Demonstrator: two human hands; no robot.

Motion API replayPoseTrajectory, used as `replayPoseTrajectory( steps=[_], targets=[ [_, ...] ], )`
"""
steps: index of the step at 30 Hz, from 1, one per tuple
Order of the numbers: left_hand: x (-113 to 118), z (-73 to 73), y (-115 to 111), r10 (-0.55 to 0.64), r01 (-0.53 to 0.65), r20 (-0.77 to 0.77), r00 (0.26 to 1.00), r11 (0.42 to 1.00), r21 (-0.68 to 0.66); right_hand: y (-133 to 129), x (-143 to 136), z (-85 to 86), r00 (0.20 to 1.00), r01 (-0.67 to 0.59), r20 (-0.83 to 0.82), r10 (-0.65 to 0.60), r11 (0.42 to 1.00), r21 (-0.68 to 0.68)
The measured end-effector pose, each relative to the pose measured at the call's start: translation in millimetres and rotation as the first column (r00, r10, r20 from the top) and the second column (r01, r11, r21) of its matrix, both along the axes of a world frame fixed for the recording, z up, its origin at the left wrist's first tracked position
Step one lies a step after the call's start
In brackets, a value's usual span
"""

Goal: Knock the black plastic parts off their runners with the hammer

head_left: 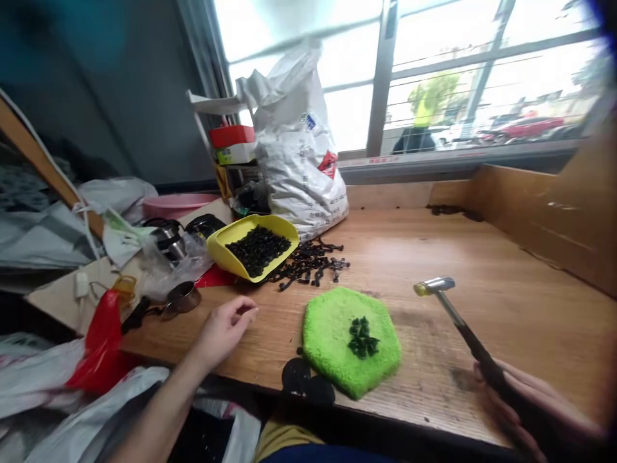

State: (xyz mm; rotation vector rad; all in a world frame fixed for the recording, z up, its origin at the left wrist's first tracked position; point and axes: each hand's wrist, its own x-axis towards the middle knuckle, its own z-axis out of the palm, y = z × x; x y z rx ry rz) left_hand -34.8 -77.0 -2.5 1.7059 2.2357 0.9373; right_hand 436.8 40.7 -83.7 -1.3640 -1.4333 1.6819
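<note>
My right hand is wrapped round the dark handle of a small hammer. Its shiny metal head has a yellowish face and is held over the right part of the wooden table. My left hand is at the table's front edge with the fingers curled and the thumb close to them; whether something small is in them I cannot make out. Between my hands, a fuzzy green hexagonal pad lies on the table. Several small black pieces are heaped on the pad.
A yellow scoop-shaped tray full of black pieces stands at the left, with more black pieces scattered beside it. Behind are a large white sack and a window. A metal cup stands left; a cardboard wall bounds the right.
</note>
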Motion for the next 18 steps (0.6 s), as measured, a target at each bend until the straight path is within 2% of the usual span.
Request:
replayPoseTrajectory(
  steps=[2,4,6,8,11,14,16,18],
  targets=[
    [12,-5.9,48,-0.017,0.023,-0.157,0.987,0.999,0.041,2,0,0.9,0.990,-0.050,-0.135,0.039,0.995,-0.081],
    [22,-11.2,90,-0.024,0.039,-0.354,0.935,0.999,0.035,-1,-4,4.5,0.973,-0.052,-0.229,0.036,0.997,-0.063],
    [29,-15.9,124,-0.057,0.048,-0.501,0.864,0.998,-0.031,-7,-8,9.4,0.962,-0.014,-0.275,0.004,0.999,-0.033],
    [35,-19.9,149,-0.079,0.028,-0.573,0.816,0.995,-0.097,-12,-11,13.3,0.945,0.012,-0.326,-0.014,1.000,-0.007],
    [40,-22.8,167,-0.073,-0.018,-0.610,0.789,0.990,-0.142,-15,-10,15.0,0.916,0.005,-0.401,0.008,0.999,0.032],
    [38,-18.0,170,-0.035,-0.070,-0.647,0.761,0.988,-0.136,-14,-5,14.5,0.892,-0.006,-0.451,0.030,0.998,0.056],
    [35,-9.5,166,0.003,-0.082,-0.675,0.738,0.993,-0.085,-14,-3,14.9,0.884,-0.019,-0.466,0.045,0.998,0.061],
    [32,1.1,158,0.074,-0.080,-0.676,0.733,0.997,0.022,-14,-2,15.9,0.880,-0.026,-0.473,0.053,0.998,0.064]
  ],
)
